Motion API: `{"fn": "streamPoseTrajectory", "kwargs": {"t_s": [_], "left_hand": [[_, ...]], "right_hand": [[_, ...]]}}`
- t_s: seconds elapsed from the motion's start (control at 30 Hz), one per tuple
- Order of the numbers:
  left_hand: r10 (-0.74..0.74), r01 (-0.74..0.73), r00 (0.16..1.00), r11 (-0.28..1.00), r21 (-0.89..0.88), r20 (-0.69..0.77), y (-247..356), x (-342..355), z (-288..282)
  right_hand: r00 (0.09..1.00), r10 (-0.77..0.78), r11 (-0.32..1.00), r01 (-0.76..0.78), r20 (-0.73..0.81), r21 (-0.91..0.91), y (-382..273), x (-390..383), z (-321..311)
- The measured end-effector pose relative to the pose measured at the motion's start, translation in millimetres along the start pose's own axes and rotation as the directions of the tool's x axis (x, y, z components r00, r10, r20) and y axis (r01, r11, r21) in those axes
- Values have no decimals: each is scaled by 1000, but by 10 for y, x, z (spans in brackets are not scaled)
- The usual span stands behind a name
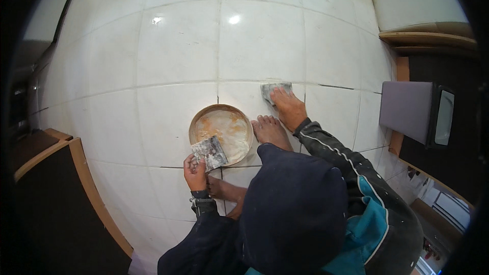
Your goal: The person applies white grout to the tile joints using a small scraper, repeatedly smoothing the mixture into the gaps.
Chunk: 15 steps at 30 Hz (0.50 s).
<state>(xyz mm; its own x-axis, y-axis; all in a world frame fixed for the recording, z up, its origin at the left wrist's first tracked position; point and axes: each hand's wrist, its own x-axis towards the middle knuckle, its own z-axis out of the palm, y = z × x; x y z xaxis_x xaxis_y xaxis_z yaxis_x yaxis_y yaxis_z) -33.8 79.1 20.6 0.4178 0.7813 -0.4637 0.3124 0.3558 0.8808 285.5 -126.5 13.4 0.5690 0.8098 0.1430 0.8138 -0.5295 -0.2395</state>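
Left fingers (189,161) holding smeared square (211,152), right fingers (278,94) on pad (267,89)

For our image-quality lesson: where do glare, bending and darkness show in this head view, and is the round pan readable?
Head view: several bright glare spots on the glossy white square floor tiles, toward the top; head view: the brown wooden edging strip at lower left bows near the rim; head view: corners fade to black; head view: the round, tan-rimmed pan reads fairly clearly.
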Motion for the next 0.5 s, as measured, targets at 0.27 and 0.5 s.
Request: {"fn": "streamPoseTrajectory", "kwargs": {"t_s": [0.27,0.5], "left_hand": [[-37,37,999,999,22,0,32,-51,-46],[-34,34,999,999,10,-8,-10,-44,-15]], "right_hand": [[913,402,910,-407,68,81,288,214,-420],[965,221,962,-240,140,133,-387,406,-137]]}}
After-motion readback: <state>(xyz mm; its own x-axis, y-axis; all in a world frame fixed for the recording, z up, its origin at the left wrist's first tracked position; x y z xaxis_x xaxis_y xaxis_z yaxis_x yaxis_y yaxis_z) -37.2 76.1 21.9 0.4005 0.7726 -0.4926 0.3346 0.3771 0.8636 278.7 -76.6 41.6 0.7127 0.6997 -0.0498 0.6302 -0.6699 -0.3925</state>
